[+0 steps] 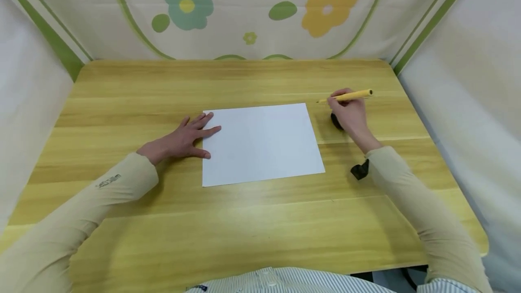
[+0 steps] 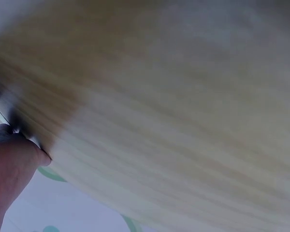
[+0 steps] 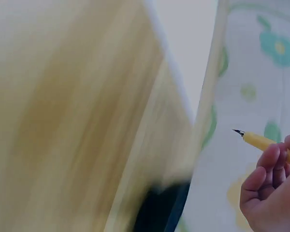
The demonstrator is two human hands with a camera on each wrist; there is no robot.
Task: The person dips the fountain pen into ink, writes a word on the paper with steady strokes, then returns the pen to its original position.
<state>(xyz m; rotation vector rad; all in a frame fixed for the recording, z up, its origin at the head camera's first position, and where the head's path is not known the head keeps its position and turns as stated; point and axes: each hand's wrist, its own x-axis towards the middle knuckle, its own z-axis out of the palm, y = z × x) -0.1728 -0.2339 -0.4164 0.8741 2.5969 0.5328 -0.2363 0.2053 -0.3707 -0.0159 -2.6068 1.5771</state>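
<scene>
A white sheet of paper [image 1: 262, 146] lies on the wooden table. My left hand [image 1: 185, 139] rests at its left edge with fingers spread, and several fingertips lie on the sheet. Past the sheet's right edge, my right hand [image 1: 349, 111] pinches a slim yellow pen [image 1: 354, 96], its dark pointed tip toward the left. In the right wrist view the pen [image 3: 258, 141] shows a black nib, and the fingers of the right hand [image 3: 270, 188] curl round the barrel. The left wrist view holds only part of the left hand [image 2: 14, 166], at its edge.
A small black object [image 1: 336, 121] is partly hidden below my right hand, and another black piece [image 1: 360, 170] shows beside the right cuff. The wooden table [image 1: 244, 225] ends at a flower-printed cloth [image 1: 244, 12] at the back. White cloth hangs on both sides.
</scene>
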